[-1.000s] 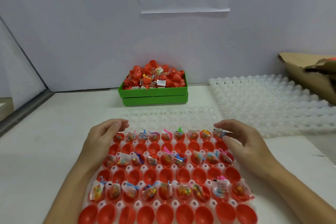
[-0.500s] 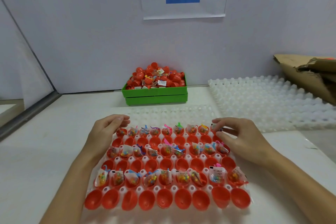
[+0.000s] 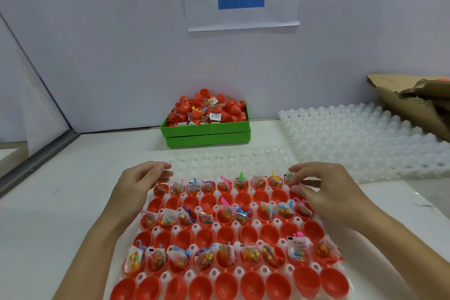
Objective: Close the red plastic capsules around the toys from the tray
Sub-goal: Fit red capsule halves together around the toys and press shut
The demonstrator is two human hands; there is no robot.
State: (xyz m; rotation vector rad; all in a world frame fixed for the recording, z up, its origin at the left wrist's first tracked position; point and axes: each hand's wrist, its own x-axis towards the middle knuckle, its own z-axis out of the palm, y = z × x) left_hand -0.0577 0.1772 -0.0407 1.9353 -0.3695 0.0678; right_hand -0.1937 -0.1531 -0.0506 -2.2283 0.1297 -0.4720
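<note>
White tray [image 3: 298, 220] holds open red capsules [image 3: 226, 237].

Open red capsule halves [image 3: 226, 237] in a white tray [image 3: 298, 220] (alternate rows with bagged toys [image 3: 299, 248]).

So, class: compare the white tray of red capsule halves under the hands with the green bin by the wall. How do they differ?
The white tray holds open capsule halves one to a socket, in neat rows, with rows of toy packets between empty rows. The green bin holds capsules heaped loosely above its rim. The tray is near, with the left hand and right hand at its far row; the bin is untouched. Both hold red capsules and toy packets.
</note>
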